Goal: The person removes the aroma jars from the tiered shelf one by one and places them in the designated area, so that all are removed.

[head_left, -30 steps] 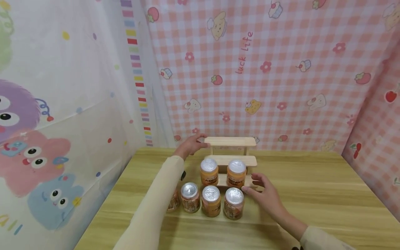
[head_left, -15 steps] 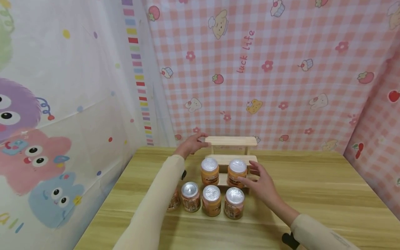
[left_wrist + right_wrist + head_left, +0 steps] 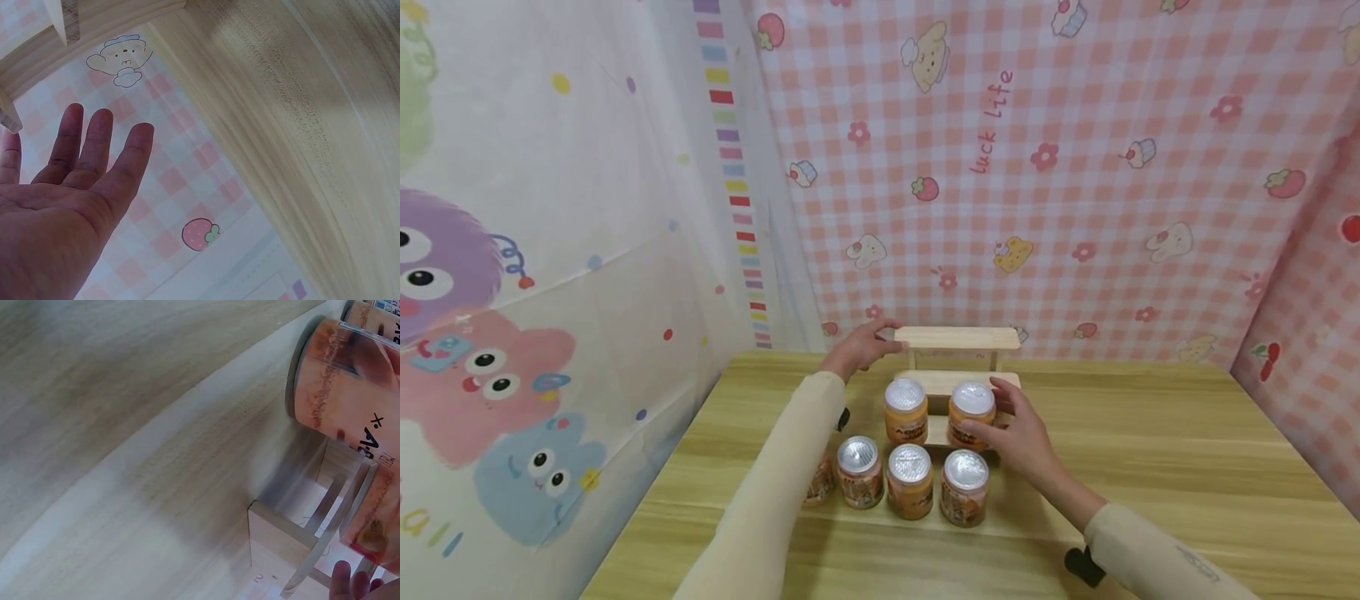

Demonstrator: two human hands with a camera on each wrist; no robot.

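A small tiered wooden shelf (image 3: 958, 337) stands near the table's back edge. My left hand (image 3: 863, 346) holds the left end of its top tier between thumb and index finger. In the left wrist view, the left hand's other fingers (image 3: 97, 140) stretch out free, and the thumb is hidden. On the lowest tier are two orange jars with silver lids, a left one (image 3: 906, 412) and a right one (image 3: 973, 402). My right hand (image 3: 1018, 429) grips the right jar, thumb in front and fingers at its far side. Only fingertips (image 3: 353, 582) show in the right wrist view.
Several similar jars (image 3: 910, 482) stand in a row on the wood-grain table (image 3: 1150, 467) before the shelf; the leftmost jar (image 3: 820, 483) is partly behind the left sleeve. A pink checked cloth (image 3: 1075, 200) hangs behind, and a white printed cloth (image 3: 617, 267) at the left.
My right hand has moved left and slightly up from beside the right jar on the shelf, and now its thumb and fingers are around it. The left hand stays on the shelf.
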